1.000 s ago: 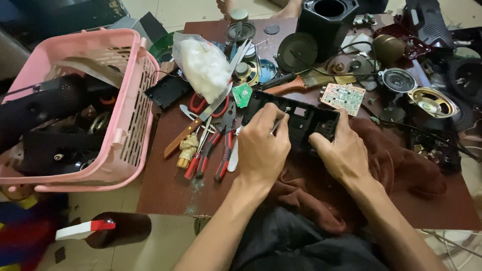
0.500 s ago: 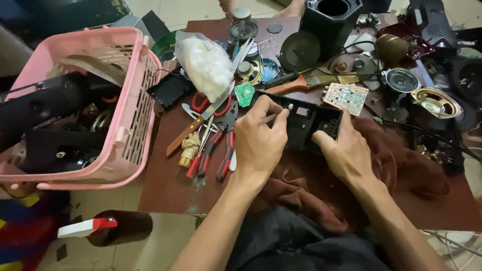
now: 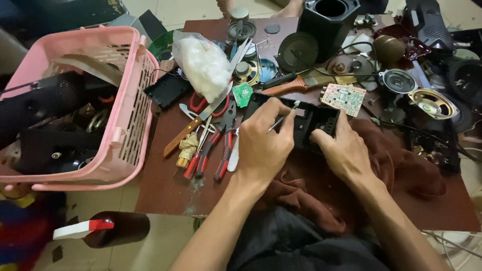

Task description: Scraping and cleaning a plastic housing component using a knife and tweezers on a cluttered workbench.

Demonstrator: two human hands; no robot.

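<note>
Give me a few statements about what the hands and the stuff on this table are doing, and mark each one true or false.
1. The left hand holds a thin metal tool. True.
2. The right hand rests on the pink basket. False: it grips the black plastic housing.
3. The red-handled pliers lie left of the left hand. True.
4. The green circuit board sits inside the basket. False: it lies on the table.

A pink slatted plastic basket (image 3: 131, 115) of dark parts stands at the left of the brown table (image 3: 165, 190), beside red-handled pliers (image 3: 213, 148), a wooden-handled knife (image 3: 193, 128), a white plastic bag (image 3: 203, 65), a green circuit board (image 3: 344, 96) and loose round speakers (image 3: 397, 80).
</note>
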